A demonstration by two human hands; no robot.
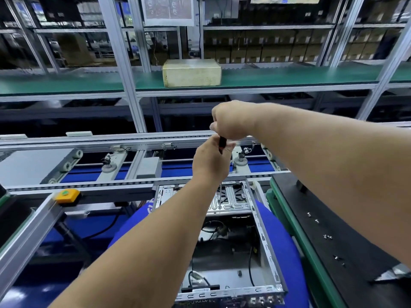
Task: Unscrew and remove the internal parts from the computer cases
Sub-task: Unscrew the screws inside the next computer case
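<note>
An open metal computer case [264,243] lies in front of me on something blue, its inside showing black cables and a bare floor. A long screwdriver stands upright in it, its thin shaft [220,197] reaching down to the perforated metal plate [231,203] at the far end. My left hand [211,162] grips the black handle [222,142] from below. My right hand [231,120] is curled over the handle's top. Both hands are well above the case.
A conveyor line with rollers and blue belt [133,170] runs across behind the case. A yellow box with a green button [66,195] sits at the left. Several loose screws [327,236] lie on the black mat at right. A cardboard box [192,72] rests on the green shelf.
</note>
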